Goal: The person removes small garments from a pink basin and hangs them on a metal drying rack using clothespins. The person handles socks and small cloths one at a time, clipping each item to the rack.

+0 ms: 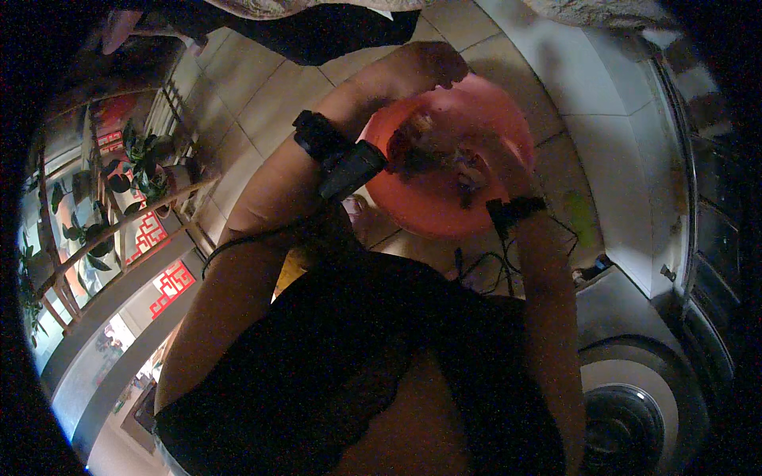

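A red plastic basin (381,202) rests on the tiled floor between my arms. My left hand (437,65) is bent over the basin's far rim with its fingers curled; whether it grips anything is too dark to see. My right hand (491,152) reaches down inside the basin from the right, blurred and in shadow. Close to it lies a dark, unclear mass (411,140), and its kind cannot be told. Black straps with small devices are on both forearms, the left one (354,169) larger, with black cables hanging from them.
Potted plants (143,160) stand on a wooden rack at the left. A front-loading washing machine (625,357) is at the lower right, beside a pale cabinet or wall panel (601,143). Dark cloth (321,35) lies beyond the basin. Loose cable (485,262) hangs near my right forearm.
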### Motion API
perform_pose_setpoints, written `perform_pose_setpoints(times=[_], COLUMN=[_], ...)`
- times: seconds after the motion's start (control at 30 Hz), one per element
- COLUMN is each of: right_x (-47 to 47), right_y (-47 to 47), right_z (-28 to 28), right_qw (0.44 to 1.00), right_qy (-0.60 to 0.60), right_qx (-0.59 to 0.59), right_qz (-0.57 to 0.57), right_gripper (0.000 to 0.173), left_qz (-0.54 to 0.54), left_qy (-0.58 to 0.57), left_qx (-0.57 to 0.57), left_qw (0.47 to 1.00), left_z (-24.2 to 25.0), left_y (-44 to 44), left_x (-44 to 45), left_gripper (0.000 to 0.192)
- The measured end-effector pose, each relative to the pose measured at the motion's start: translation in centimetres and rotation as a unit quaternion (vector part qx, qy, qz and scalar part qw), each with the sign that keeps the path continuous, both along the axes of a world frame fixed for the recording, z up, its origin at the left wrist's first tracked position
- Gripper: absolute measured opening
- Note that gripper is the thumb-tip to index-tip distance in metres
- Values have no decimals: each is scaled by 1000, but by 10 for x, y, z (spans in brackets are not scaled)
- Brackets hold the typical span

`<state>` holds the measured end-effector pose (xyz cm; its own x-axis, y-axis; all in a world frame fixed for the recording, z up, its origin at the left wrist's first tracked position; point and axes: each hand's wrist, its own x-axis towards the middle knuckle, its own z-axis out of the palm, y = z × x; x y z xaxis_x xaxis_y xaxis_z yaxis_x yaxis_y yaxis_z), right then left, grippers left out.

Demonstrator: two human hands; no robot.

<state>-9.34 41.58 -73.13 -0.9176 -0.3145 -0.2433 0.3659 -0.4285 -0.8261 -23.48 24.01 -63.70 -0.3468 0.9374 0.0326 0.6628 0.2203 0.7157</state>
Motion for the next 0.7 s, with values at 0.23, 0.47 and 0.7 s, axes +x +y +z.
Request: perform_pose_setpoints(times=[0.23, 0.47, 0.7], right_x=[-19, -10, -10], right_y=[5, 7, 38], right_z=[59, 78, 60], right_qw=[982, 978, 982], right_qy=[56, 25, -54], right_qx=[-181, -206, -108], right_qz=[14, -13, -142], right_gripper=[39, 47, 26], left_qz=[8, 118, 95], left_qy=[-96, -210, -77], left_qx=[16, -106, -103], left_qw=[995, 965, 987], left_z=[-20, -8, -12], left_y=[3, -10, -9], left_x=[10, -9, -16], left_gripper=[35, 34, 40])
